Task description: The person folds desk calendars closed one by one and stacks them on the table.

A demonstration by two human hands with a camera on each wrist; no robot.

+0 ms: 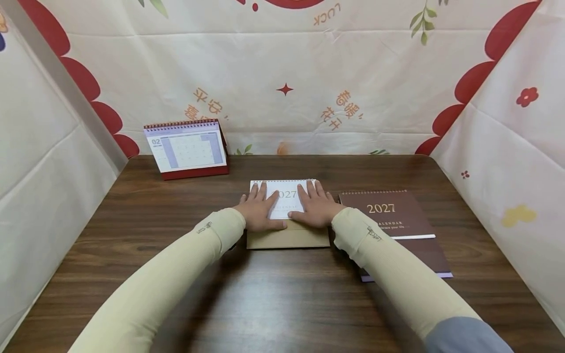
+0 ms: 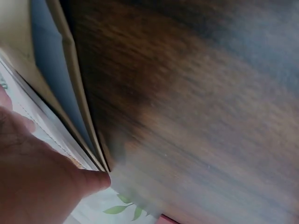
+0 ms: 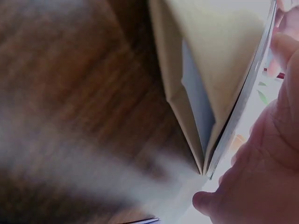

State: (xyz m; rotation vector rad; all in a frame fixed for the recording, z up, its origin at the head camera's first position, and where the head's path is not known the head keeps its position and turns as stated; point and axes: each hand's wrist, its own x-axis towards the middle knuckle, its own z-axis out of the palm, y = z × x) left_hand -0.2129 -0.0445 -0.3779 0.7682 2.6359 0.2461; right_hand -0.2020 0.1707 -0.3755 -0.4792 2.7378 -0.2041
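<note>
A desk calendar with a white "2027" cover page (image 1: 286, 203) and a tan cardboard stand (image 1: 289, 239) lies low at the middle of the table, its spiral edge at the back. My left hand (image 1: 258, 212) rests on its left side, fingers spread and pointing away from me. On the right side my right hand (image 1: 319, 210) lies the same way, its thumb pointing in toward the other. Both wrist views show the tan stand (image 2: 18, 28) (image 3: 219, 56) as a narrow wedge, with a gap between its folded panels. Neither hand curls round the calendar.
At the back left stands another desk calendar (image 1: 190, 149), opened to page "02", with a red base. A brown "2027" calendar (image 1: 388, 211) lies flat close to my right forearm, which partly covers it. Printed cloth (image 1: 282, 59) walls the wooden table (image 1: 265, 294) at back and sides.
</note>
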